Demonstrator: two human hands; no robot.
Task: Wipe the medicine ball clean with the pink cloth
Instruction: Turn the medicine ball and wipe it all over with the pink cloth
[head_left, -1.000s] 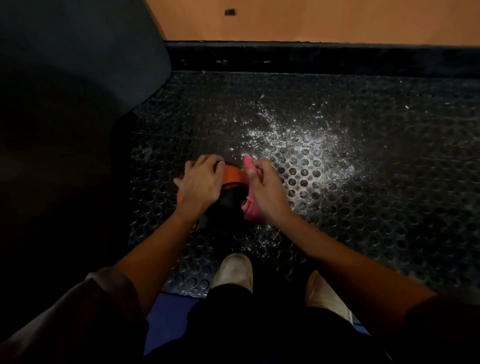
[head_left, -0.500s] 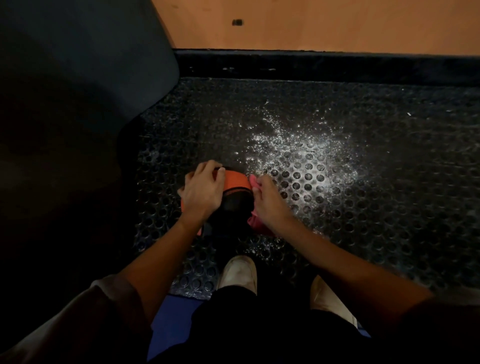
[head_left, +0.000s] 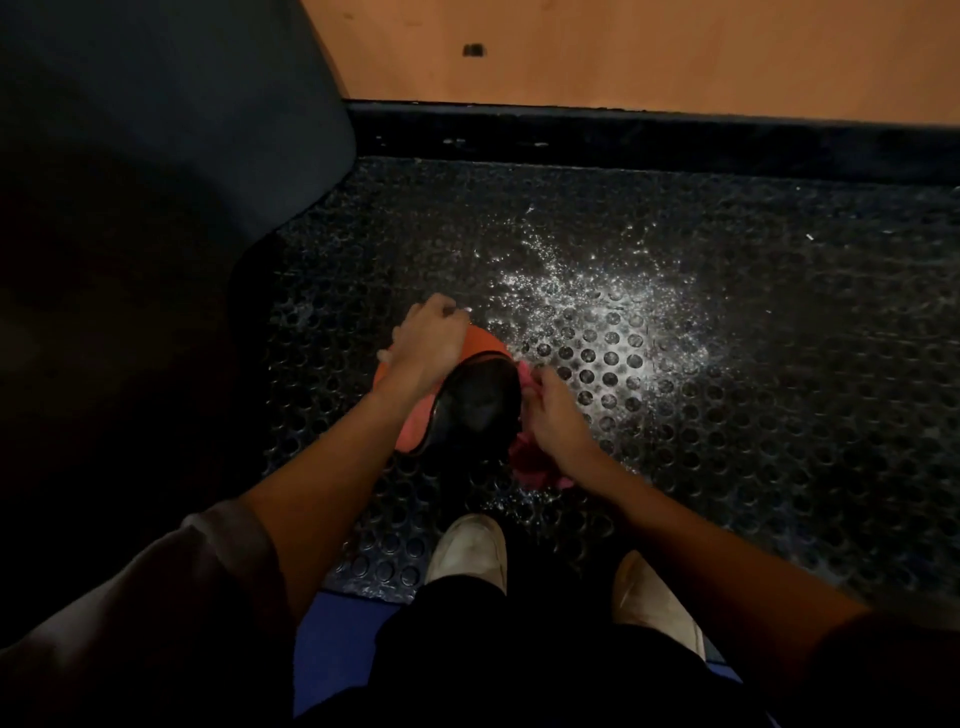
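Dim, grainy; left side nearly black, edges perhaps warped.

text: none legible; labels: none; numbers: none; too dark and blurred to tell

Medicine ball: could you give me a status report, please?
Left hand holds ball top. Right hand presses cloth to its right side. Powder on mat beyond, nothing blocking.

The left hand covers the top of the medicine ball, and the right hand hides most of the pink cloth. That dark speck on the wood floor is too small to tell.
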